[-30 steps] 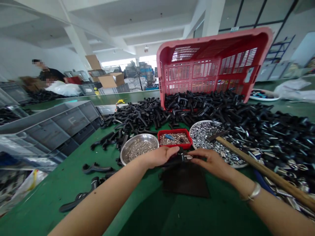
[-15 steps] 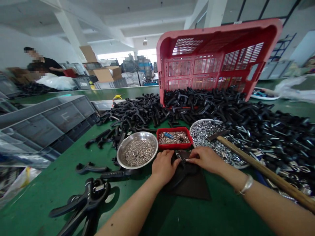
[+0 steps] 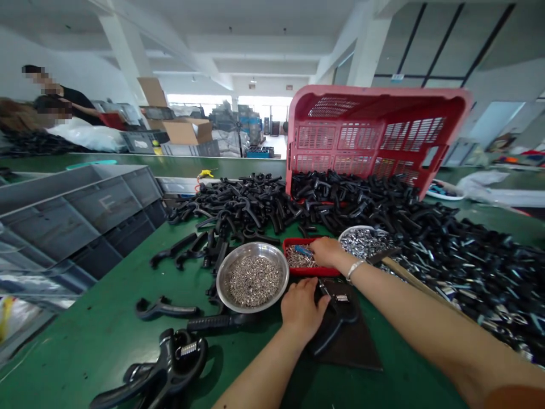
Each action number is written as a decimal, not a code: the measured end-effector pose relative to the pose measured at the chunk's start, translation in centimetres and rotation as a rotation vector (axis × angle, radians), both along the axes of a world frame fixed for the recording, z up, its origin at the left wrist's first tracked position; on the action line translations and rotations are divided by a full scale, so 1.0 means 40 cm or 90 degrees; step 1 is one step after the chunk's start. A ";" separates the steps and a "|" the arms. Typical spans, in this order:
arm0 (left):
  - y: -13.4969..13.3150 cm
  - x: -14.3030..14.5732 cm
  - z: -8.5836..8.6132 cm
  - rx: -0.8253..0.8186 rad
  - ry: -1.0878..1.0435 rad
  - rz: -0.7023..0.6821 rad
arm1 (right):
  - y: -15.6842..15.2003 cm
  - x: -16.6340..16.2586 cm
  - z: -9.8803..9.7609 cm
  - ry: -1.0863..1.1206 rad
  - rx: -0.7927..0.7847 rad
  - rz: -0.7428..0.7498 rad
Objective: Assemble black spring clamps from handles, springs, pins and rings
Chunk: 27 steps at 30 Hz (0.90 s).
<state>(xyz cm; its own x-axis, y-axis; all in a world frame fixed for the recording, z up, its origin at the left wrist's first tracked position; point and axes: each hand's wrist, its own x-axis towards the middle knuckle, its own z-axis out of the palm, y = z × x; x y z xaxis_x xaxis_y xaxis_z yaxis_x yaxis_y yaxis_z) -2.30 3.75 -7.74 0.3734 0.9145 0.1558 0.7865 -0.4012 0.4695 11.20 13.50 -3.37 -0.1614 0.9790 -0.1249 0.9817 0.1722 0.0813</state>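
My left hand (image 3: 303,309) is closed on a black hand grip (image 3: 347,312), which lies on a dark flat plate (image 3: 361,352). A small coil spring (image 3: 342,297) shows at the top of this grip, right of my thumb. My right hand (image 3: 327,251) reaches into the red tray (image 3: 313,272) of small metal pins. Its fingers are bent together over the pins; the fingertips are hidden. Beside them in the tray lies a blue item (image 3: 302,250). A metal bowl (image 3: 221,284) of small shiny parts stands left of the tray.
Behind are piled black handles (image 3: 247,199) and a tipped red crate (image 3: 374,91). A hammer (image 3: 409,272) lies across a dish (image 3: 344,234) of metal parts on the right. Assembled grips (image 3: 170,363) lie front left, near grey crates (image 3: 89,210). A person (image 3: 79,102) is far left.
My right hand has left the spring on the grip and moved up and forward into the red tray. My left hand stays at the grip. The camera view has shifted.
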 end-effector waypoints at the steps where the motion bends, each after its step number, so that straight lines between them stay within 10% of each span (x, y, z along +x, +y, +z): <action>1: 0.001 0.000 -0.001 -0.005 -0.005 -0.001 | 0.005 -0.008 -0.001 -0.003 -0.004 -0.006; 10: 0.007 -0.003 0.004 -0.048 -0.056 0.007 | 0.037 -0.009 0.016 0.220 0.077 -0.072; 21: 0.008 -0.009 0.009 -0.061 -0.057 -0.016 | -0.329 0.049 -0.039 0.836 0.136 -0.151; 27: -0.002 -0.005 0.011 -0.036 -0.014 -0.018 | -0.367 0.085 -0.077 0.914 0.209 -0.220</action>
